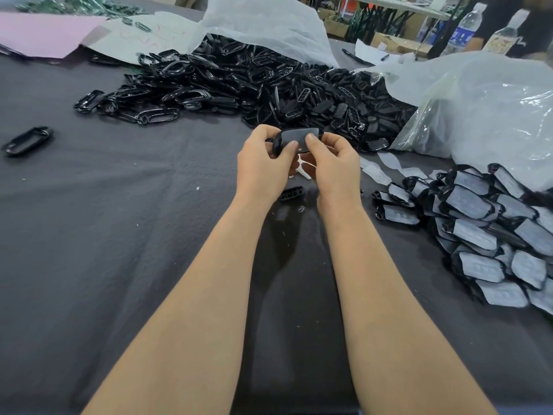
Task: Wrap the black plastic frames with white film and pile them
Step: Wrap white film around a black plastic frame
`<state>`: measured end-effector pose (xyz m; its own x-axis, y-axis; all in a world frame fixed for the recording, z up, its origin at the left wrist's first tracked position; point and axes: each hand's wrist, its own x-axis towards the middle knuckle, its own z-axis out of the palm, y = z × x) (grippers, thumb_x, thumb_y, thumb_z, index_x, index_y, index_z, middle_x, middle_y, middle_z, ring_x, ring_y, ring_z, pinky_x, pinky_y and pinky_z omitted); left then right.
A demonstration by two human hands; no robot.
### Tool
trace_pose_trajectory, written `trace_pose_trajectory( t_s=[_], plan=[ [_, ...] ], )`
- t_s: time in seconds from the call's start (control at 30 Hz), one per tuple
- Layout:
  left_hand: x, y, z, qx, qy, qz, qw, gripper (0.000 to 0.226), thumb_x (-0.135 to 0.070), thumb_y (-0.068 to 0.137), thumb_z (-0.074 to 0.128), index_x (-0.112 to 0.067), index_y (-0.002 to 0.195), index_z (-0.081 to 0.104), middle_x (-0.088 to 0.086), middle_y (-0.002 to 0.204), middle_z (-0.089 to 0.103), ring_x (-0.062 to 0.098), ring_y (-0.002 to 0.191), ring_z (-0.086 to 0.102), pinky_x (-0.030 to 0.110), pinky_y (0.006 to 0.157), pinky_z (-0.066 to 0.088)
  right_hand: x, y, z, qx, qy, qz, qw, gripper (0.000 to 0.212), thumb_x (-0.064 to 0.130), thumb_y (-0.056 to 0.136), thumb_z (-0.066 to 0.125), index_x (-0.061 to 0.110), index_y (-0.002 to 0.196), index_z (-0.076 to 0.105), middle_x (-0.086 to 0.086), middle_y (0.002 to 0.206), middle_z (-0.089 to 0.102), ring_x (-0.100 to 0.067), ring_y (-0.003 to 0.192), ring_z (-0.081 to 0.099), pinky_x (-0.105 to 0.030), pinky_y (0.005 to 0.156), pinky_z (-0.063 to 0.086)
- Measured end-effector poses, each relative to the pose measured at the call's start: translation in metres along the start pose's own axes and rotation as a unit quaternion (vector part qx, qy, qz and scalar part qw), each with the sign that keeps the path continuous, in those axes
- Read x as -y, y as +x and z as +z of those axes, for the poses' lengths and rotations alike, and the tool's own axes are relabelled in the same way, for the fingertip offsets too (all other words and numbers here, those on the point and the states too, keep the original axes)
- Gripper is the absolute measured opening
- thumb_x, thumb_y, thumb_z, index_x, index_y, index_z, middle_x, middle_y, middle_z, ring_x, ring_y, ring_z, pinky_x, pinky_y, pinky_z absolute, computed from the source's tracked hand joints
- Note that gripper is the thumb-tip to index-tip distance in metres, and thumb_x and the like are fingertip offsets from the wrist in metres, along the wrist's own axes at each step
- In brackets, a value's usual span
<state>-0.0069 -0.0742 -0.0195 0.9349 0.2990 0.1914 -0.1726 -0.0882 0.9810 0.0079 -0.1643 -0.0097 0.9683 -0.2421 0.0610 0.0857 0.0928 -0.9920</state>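
Observation:
Both my hands hold one black plastic frame above the middle of the dark cloth. My left hand grips its left end, thumb on top. My right hand pinches its right side, thumb pressed on the film-covered face. A strip of white backing hangs below between my palms. A big heap of bare black frames lies just behind my hands. A pile of wrapped frames with white film faces sits at the right.
Two clear plastic bags lie behind and to the right of the heap. White film pieces lie beside the wrapped pile. A single frame lies far left, a small black part under my wrists. Paper sheets and bottles stand at the back.

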Motion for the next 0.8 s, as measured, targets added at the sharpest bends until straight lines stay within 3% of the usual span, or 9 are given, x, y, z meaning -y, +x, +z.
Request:
trace_pose_trajectory(
  t_s=[0.1, 0.27, 0.4, 0.53, 0.67, 0.8],
  plan=[
    [0.0000, -0.0001, -0.0002, 0.002, 0.013, -0.001, 1.000, 0.011, -0.015, 0.092, 0.062, -0.019, 0.097, 0.053, 0.004, 0.085, 0.070, 0.008, 0.068, 0.066, 0.026, 0.068, 0.058, -0.0007, 0.0011, -0.0004, -0.009, -0.011, -0.001, 1.000, 0.008, 0.015, 0.093, 0.060, 0.012, 0.085, 0.059, -0.002, 0.078, 0.061, -0.010, 0.066, 0.058, -0.022, 0.062, 0.051],
    [-0.0002, -0.0009, 0.0001, 0.006, 0.012, -0.002, 1.000, 0.013, -0.016, 0.090, 0.064, -0.018, 0.100, 0.055, 0.001, 0.085, 0.070, 0.009, 0.071, 0.067, 0.031, 0.072, 0.059, -0.0013, 0.0015, 0.0012, -0.026, -0.100, -0.042, 0.994, 0.023, 0.018, 0.096, 0.055, -0.001, 0.107, 0.061, -0.007, 0.090, 0.064, -0.015, 0.078, 0.060, -0.035, 0.082, 0.055],
    [-0.0018, -0.0019, -0.0005, 0.028, 0.007, 0.005, 1.000, 0.013, -0.018, 0.090, 0.064, -0.025, 0.100, 0.058, 0.002, 0.085, 0.071, 0.010, 0.072, 0.067, 0.031, 0.073, 0.058, -0.0003, 0.0019, 0.0005, -0.023, -0.109, -0.043, 0.993, 0.026, 0.019, 0.096, 0.054, -0.003, 0.109, 0.061, -0.011, 0.093, 0.065, -0.018, 0.081, 0.062, -0.037, 0.083, 0.055],
    [-0.0018, -0.0002, -0.0009, 0.038, 0.012, 0.002, 0.999, 0.008, -0.014, 0.093, 0.061, -0.017, 0.100, 0.062, 0.000, 0.079, 0.069, 0.004, 0.063, 0.064, 0.025, 0.066, 0.056, 0.0013, 0.0026, -0.0007, -0.022, -0.087, -0.028, 0.996, 0.021, 0.018, 0.095, 0.055, 0.000, 0.102, 0.063, -0.014, 0.092, 0.066, -0.026, 0.086, 0.064, -0.047, 0.087, 0.054],
    [-0.0019, 0.0002, -0.0019, 0.018, -0.030, -0.012, 0.999, 0.008, -0.010, 0.093, 0.060, -0.018, 0.094, 0.059, 0.001, 0.076, 0.067, 0.000, 0.057, 0.062, 0.015, 0.057, 0.050, 0.0028, 0.0023, -0.0048, 0.025, -0.081, -0.030, 0.996, 0.008, 0.013, 0.094, 0.057, 0.008, 0.098, 0.062, -0.005, 0.084, 0.066, -0.013, 0.072, 0.065, -0.028, 0.072, 0.056],
    [-0.0016, 0.0002, -0.0025, 0.023, -0.054, -0.014, 0.998, 0.011, -0.009, 0.093, 0.060, -0.020, 0.095, 0.059, 0.000, 0.077, 0.067, 0.000, 0.058, 0.063, 0.014, 0.057, 0.049, 0.0021, 0.0006, -0.0038, 0.017, -0.126, -0.066, 0.990, 0.009, 0.008, 0.092, 0.058, 0.006, 0.101, 0.060, -0.011, 0.093, 0.067, -0.021, 0.084, 0.065, -0.034, 0.080, 0.057]
  ],
)
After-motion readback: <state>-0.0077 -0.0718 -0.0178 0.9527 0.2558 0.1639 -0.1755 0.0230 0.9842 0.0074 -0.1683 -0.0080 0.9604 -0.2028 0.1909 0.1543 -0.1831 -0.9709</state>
